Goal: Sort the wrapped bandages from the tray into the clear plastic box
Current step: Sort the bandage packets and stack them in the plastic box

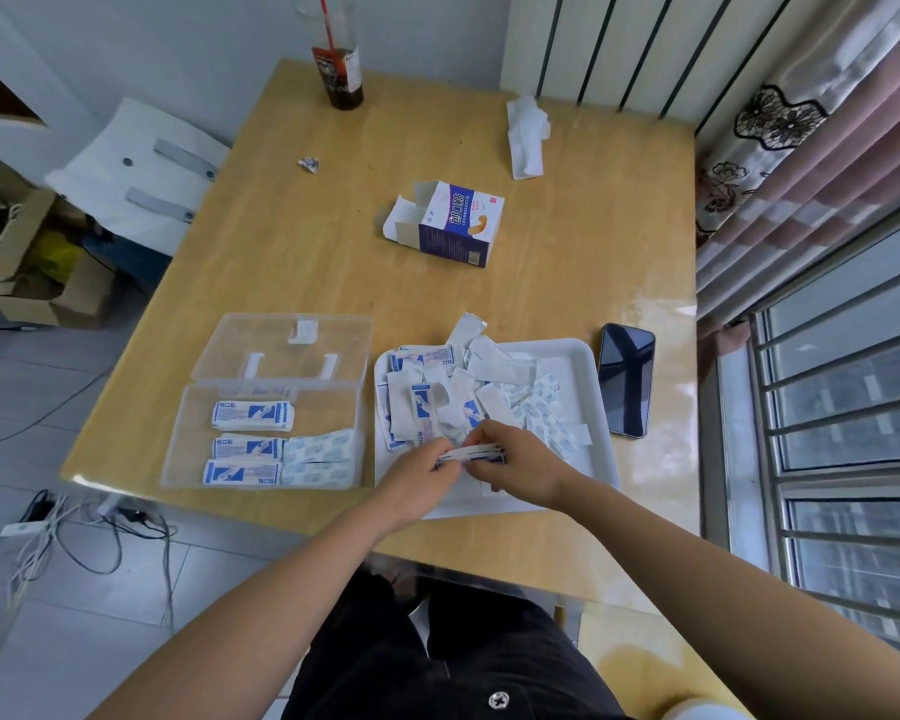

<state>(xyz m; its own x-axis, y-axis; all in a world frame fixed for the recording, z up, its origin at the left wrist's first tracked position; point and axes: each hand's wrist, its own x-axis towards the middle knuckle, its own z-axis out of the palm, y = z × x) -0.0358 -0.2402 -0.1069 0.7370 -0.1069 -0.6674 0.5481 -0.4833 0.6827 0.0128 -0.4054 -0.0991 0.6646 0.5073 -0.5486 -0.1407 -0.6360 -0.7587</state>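
Here, the left hand (419, 472) and right hand (515, 459) pinch a small stack of wrapped bandages (471, 453) between them. They hold it low centre, above the white tray (591, 407).

Both hands, left (421, 466) and right (515, 459), meet, fingers pinched.

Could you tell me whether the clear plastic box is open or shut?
Open: the clear plastic box's lid lies flipped back, with bandage stacks exposed inside.
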